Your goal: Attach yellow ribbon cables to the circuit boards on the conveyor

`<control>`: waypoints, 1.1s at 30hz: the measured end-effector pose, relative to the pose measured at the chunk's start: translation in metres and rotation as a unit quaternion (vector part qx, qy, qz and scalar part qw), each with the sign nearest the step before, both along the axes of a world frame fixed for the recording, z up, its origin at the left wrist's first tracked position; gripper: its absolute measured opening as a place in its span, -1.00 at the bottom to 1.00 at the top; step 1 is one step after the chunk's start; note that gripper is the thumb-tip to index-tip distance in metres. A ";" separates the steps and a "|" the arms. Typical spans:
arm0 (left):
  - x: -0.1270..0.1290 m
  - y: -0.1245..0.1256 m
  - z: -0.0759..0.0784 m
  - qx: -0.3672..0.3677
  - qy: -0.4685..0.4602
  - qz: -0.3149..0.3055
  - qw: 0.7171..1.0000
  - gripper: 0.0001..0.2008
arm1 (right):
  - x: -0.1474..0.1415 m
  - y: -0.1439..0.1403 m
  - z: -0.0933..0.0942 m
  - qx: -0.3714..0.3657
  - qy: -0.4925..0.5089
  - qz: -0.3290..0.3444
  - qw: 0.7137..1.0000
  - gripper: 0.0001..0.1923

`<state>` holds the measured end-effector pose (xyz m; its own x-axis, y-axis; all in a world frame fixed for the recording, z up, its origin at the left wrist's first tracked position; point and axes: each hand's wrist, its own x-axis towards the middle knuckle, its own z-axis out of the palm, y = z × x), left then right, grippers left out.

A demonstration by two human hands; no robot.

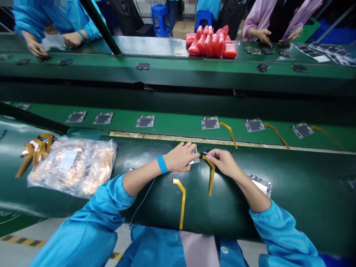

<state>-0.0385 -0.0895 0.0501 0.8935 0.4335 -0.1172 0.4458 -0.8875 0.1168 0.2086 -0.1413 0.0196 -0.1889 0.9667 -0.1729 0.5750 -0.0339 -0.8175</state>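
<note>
- Circuit board lies on the dark green mat in front of me, just under my left fingertips, with an orange flex ribbon running from it toward me.
- Far left sits a clear bag of ribbons, loose ones beside it.
- My left hand, blue wristband on, lies curled, fingers pressed on the board.
- A spare ribbon lies between my forearms.
- My right hand pinches thin tweezers at the ribbon's top end.
- Another board sits beside my right forearm.
- Beyond, boards ride the green belt; nothing blocks my hands.
</note>
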 end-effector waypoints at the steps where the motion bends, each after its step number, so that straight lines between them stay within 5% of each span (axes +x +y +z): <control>1: 0.002 0.001 0.000 -0.003 0.000 0.002 1.000 -0.62 | 0.000 0.001 0.000 0.005 -0.010 -0.001 1.000 -0.69; 16: 0.010 0.006 -0.003 0.003 0.013 -0.015 1.000 -0.67 | -0.006 0.007 0.007 0.012 -0.167 0.015 0.986 -0.77; 33: -0.012 -0.002 -0.007 -0.015 -0.026 -0.013 0.999 -0.75 | -0.032 0.008 0.017 -0.028 -0.237 0.016 0.971 -0.77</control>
